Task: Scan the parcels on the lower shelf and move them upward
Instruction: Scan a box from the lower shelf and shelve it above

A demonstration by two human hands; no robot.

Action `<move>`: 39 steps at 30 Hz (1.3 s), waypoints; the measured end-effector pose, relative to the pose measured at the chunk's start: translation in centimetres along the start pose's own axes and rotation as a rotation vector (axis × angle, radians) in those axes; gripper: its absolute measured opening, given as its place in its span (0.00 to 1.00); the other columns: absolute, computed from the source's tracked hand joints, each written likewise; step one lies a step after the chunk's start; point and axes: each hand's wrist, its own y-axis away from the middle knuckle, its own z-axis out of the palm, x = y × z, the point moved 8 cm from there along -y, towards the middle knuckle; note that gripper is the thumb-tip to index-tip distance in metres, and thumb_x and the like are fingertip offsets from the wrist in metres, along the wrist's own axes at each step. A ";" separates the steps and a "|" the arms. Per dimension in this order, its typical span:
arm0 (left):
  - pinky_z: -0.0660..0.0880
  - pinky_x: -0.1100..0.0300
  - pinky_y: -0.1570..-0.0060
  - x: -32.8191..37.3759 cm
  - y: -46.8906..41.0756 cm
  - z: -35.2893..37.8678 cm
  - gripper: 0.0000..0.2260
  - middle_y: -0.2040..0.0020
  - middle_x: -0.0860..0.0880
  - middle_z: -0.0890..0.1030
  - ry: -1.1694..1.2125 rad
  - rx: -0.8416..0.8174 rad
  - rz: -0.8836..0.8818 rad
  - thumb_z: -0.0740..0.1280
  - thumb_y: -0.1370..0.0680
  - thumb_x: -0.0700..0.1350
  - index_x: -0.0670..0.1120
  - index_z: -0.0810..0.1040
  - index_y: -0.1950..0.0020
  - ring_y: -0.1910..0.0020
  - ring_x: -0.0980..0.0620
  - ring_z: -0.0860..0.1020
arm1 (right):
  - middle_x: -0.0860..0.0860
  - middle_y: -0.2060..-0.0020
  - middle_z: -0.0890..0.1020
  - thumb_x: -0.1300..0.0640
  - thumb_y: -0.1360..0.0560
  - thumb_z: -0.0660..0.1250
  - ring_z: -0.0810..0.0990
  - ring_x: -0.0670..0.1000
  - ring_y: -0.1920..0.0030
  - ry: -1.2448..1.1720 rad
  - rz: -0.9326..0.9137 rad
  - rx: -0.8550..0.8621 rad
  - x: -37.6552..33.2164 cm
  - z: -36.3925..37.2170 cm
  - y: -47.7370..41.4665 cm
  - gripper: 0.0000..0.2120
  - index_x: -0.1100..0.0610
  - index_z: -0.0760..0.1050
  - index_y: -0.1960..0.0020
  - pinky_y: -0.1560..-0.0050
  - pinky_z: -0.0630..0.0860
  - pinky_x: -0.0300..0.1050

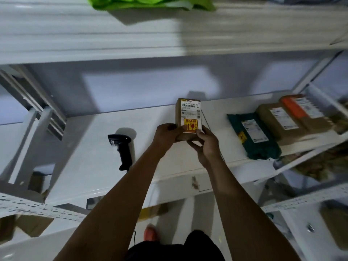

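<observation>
A small brown cardboard parcel with a white shipping label and a yellow-red fragile sticker is held over the middle white shelf. My left hand grips its near left corner. My right hand grips its near right corner and underside. A black handheld barcode scanner lies on the shelf, left of my hands. At the shelf's right end lie three parcels: a dark green bag, a brown box and a brown box with an orange label.
A higher white shelf carries a bright green bag. Grey perforated uprights frame the rack at left and right. Cardboard boxes sit on the lower level at the left. The floor shows below, by my foot.
</observation>
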 end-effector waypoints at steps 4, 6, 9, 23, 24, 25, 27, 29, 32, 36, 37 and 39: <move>0.84 0.50 0.46 1.6 1.0 4.8 0.15 0.47 0.45 0.87 -0.017 -0.056 0.058 0.75 0.22 0.47 0.40 0.84 0.39 0.50 0.46 0.87 | 0.52 0.44 0.86 0.61 0.18 0.63 0.84 0.54 0.44 0.036 -0.093 0.037 -3.4 -3.7 1.1 0.14 0.51 0.80 0.36 0.42 0.82 0.56; 0.84 0.50 0.47 2.3 1.6 7.3 0.16 0.47 0.45 0.87 -0.017 -0.072 0.086 0.75 0.22 0.47 0.40 0.83 0.38 0.50 0.47 0.87 | 0.51 0.44 0.86 0.61 0.18 0.63 0.84 0.53 0.44 0.043 -0.136 0.052 -5.0 -5.8 1.7 0.14 0.49 0.80 0.37 0.43 0.82 0.55; 0.84 0.50 0.47 3.3 3.0 12.5 0.16 0.46 0.45 0.87 -0.035 -0.112 0.128 0.74 0.22 0.46 0.39 0.83 0.38 0.49 0.46 0.87 | 0.53 0.41 0.84 0.61 0.19 0.64 0.83 0.56 0.41 0.006 -0.189 0.096 -7.4 -10.5 3.5 0.15 0.52 0.78 0.35 0.43 0.82 0.55; 0.81 0.66 0.56 8.1 12.6 38.5 0.19 0.44 0.51 0.86 -0.063 -0.143 0.229 0.74 0.23 0.51 0.44 0.81 0.35 0.53 0.56 0.86 | 0.53 0.38 0.84 0.63 0.18 0.63 0.85 0.53 0.43 -0.002 -0.300 0.085 -22.0 -33.1 12.2 0.19 0.54 0.75 0.28 0.45 0.82 0.51; 0.82 0.65 0.54 8.4 13.0 39.4 0.20 0.43 0.51 0.86 -0.076 -0.141 0.233 0.75 0.23 0.52 0.44 0.80 0.34 0.52 0.55 0.86 | 0.53 0.38 0.83 0.63 0.18 0.62 0.85 0.53 0.43 -0.009 -0.305 0.086 -22.5 -33.9 12.5 0.19 0.55 0.74 0.28 0.45 0.82 0.50; 0.82 0.64 0.52 8.5 13.4 40.3 0.21 0.42 0.51 0.85 -0.085 -0.142 0.236 0.75 0.23 0.53 0.45 0.80 0.34 0.51 0.54 0.86 | 0.54 0.38 0.83 0.64 0.18 0.62 0.85 0.54 0.42 -0.014 -0.315 0.086 -23.0 -34.8 12.8 0.20 0.55 0.74 0.28 0.45 0.82 0.50; 0.82 0.63 0.49 8.9 13.9 41.8 0.22 0.42 0.51 0.85 -0.089 -0.157 0.250 0.75 0.23 0.53 0.45 0.79 0.32 0.49 0.55 0.86 | 0.55 0.37 0.83 0.64 0.19 0.63 0.83 0.56 0.40 -0.037 -0.332 0.096 -23.8 -36.3 13.0 0.21 0.55 0.73 0.27 0.43 0.82 0.51; 0.81 0.67 0.54 9.7 14.3 42.9 0.20 0.44 0.53 0.85 -0.085 -0.178 0.284 0.75 0.23 0.51 0.45 0.79 0.33 0.52 0.59 0.85 | 0.56 0.36 0.82 0.64 0.21 0.65 0.82 0.58 0.37 -0.071 -0.368 0.109 -24.6 -37.2 13.1 0.22 0.56 0.73 0.27 0.42 0.82 0.53; 0.81 0.65 0.54 11.5 14.4 44.2 0.15 0.48 0.56 0.85 -0.089 -0.216 0.354 0.75 0.22 0.49 0.48 0.80 0.37 0.54 0.61 0.85 | 0.57 0.36 0.82 0.63 0.24 0.67 0.82 0.58 0.38 -0.128 -0.431 0.129 -26.0 -37.8 13.6 0.24 0.57 0.74 0.28 0.46 0.82 0.50; 0.82 0.56 0.44 13.0 14.9 45.4 0.15 0.43 0.50 0.86 -0.028 -0.229 0.414 0.75 0.23 0.48 0.49 0.80 0.38 0.48 0.52 0.86 | 0.56 0.40 0.84 0.65 0.22 0.66 0.84 0.58 0.41 -0.153 -0.502 0.107 -28.2 -38.3 14.1 0.20 0.58 0.76 0.31 0.46 0.82 0.52; 0.82 0.56 0.44 13.4 15.1 45.6 0.16 0.42 0.49 0.86 -0.029 -0.219 0.428 0.75 0.23 0.48 0.48 0.80 0.37 0.47 0.52 0.86 | 0.56 0.41 0.84 0.65 0.22 0.66 0.84 0.57 0.42 -0.155 -0.512 0.103 -28.7 -38.4 14.2 0.20 0.57 0.76 0.31 0.45 0.81 0.53; 0.83 0.58 0.45 14.6 15.6 46.1 0.18 0.42 0.50 0.86 -0.047 -0.205 0.464 0.75 0.23 0.48 0.46 0.80 0.34 0.48 0.53 0.86 | 0.54 0.42 0.85 0.66 0.22 0.65 0.85 0.56 0.43 -0.163 -0.526 0.099 -29.9 -38.3 14.4 0.19 0.58 0.76 0.32 0.41 0.81 0.55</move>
